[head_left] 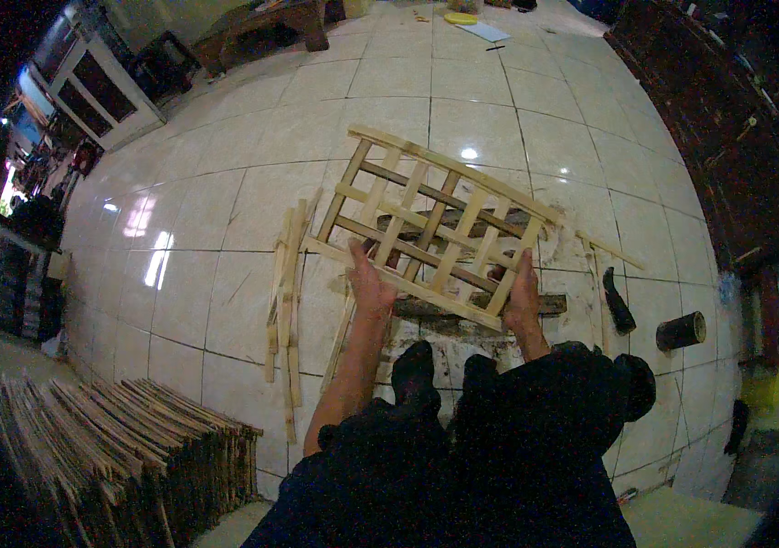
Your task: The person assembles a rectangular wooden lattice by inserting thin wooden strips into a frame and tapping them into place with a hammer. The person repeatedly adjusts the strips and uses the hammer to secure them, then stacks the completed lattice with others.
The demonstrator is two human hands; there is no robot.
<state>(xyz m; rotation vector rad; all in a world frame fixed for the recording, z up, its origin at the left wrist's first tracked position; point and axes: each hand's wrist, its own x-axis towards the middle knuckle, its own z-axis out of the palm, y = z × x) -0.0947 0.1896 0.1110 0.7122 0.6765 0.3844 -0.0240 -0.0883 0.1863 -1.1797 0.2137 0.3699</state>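
The fingers (364, 258) of the left hand (369, 281) are curled over the near rail of a wooden lattice frame (430, 224), closed on it. The right hand (524, 297) grips the same near rail further along, its fingers wrapped round the wood too. Both hands hold the frame tilted up off the tiled floor (225, 201), its far edge pointing away from the person.

The frame looks well along as a piece of work: several long slats and a row of cross slats already sit in a regular grid between two outer rails. Whether every joint is fixed cannot be told from here.

Under the frame lies a dark wooden block (462, 306) on the floor. To the left of the left hand a few loose slats (285, 292) lie side by side, unused. Further out at lower left is a large stack of slats (124, 438). To the right of the right hand lie a dark tool (619, 302) and a dark cylinder (681, 331).
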